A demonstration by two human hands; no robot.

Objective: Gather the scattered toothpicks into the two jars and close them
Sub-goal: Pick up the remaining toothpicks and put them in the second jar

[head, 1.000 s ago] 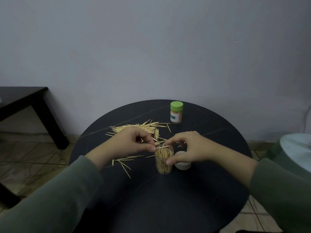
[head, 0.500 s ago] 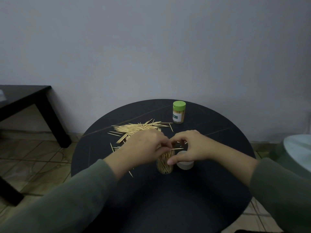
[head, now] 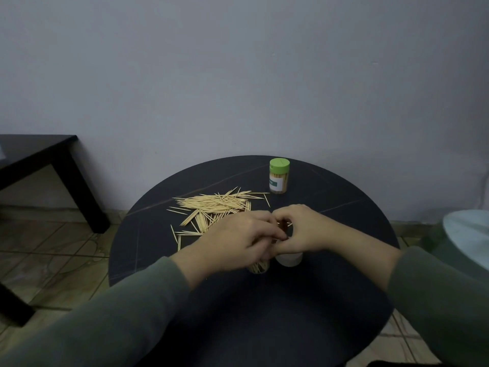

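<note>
Wooden toothpicks (head: pixel 214 207) lie heaped on a round black table (head: pixel 330 300), behind 2 hands meeting over an open jar (head: pixel 258 268) that is mostly hidden, a pale lid (head: pixel 289 258) just beside it. Both the left hand (head: pixel 238 238) and the right hand (head: pixel 301 229) have curled fingers, seemingly pinching toothpicks at the jar mouth, though the grip itself is hidden. A second jar with a green cap (head: pixel 279 179) stands closed farther back; feeding picks in upright and parallel should prevent jamming.
</note>
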